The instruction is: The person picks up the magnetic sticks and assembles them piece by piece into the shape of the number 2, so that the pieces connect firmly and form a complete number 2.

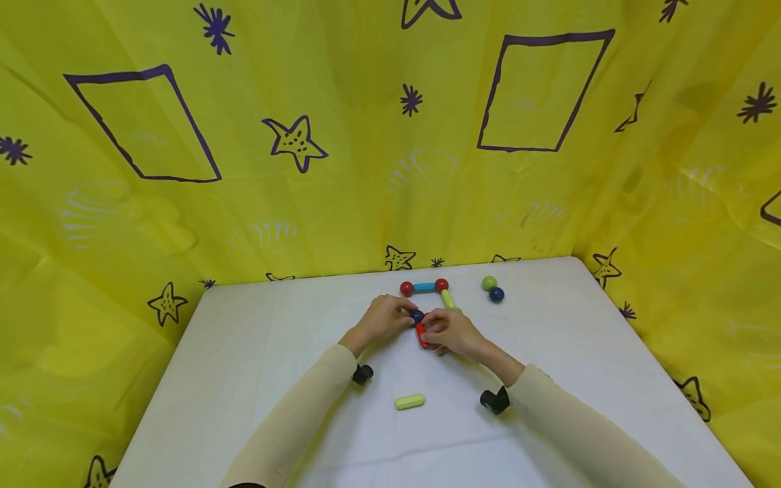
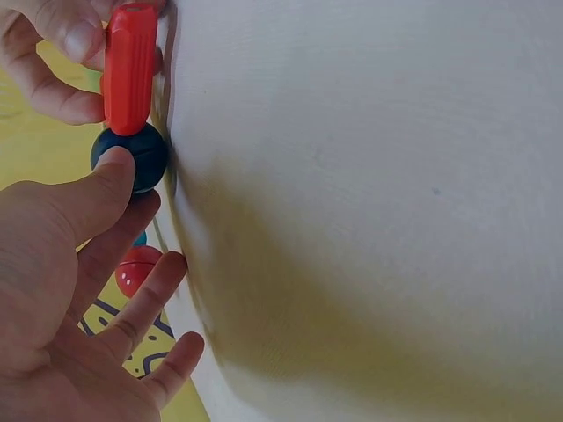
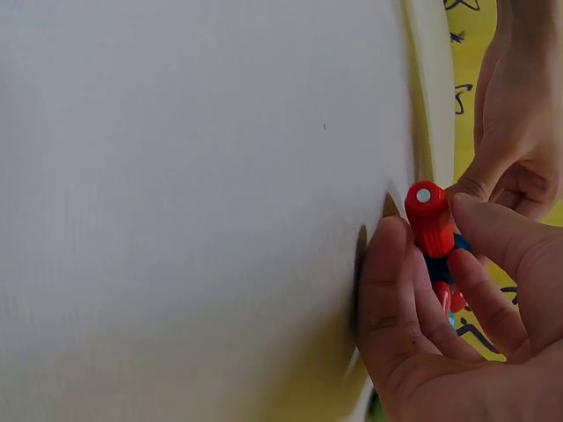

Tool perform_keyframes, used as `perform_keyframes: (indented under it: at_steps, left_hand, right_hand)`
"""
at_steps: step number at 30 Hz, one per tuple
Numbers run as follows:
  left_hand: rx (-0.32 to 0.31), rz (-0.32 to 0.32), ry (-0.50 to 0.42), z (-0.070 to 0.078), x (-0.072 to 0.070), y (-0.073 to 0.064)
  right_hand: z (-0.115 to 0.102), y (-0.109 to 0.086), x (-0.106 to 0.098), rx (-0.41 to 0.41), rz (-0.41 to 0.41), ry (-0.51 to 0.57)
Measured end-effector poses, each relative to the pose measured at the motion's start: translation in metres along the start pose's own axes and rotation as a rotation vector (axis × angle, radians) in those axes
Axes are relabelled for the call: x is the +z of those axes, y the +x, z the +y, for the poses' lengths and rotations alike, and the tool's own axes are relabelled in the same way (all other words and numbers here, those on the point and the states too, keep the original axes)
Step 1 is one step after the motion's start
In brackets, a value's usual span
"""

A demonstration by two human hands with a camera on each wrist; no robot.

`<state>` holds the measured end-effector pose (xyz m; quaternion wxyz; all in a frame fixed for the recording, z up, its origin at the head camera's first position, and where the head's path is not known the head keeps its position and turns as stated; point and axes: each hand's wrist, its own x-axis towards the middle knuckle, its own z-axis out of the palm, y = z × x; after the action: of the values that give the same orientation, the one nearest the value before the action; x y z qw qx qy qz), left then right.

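With thumb and index finger, my left hand pinches a dark blue ball; its other fingers are spread below it in the left wrist view. A red rod joins the ball end to end. My right hand has its thumb and fingers around this rod, close beside the left hand in the head view. The rod's near end shows a small silver disc in the right wrist view. Another bit of red shows behind the right fingers in the head view, mostly hidden.
Just beyond the hands, two red balls are linked by a blue rod, and a yellow-green rod runs from the right one. A green ball and a dark blue ball sit farther right. Nearer lies a pale yellow rod.
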<state>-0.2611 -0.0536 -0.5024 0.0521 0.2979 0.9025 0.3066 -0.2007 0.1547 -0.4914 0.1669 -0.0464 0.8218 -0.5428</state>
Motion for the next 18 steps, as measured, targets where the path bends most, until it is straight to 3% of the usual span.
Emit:
perform_keyframes:
  at_steps: [9,18]
  left_hand:
    - [-0.017,-0.017,-0.013,0.003,-0.001,-0.002]
    - [-0.011,-0.010,0.020,0.007,-0.004,-0.002]
  right_hand:
    - [-0.009,-0.009,-0.029,-0.102,-0.102,-0.192]
    - [-0.006,-0.022,-0.064,-0.254,-0.105,-0.356]
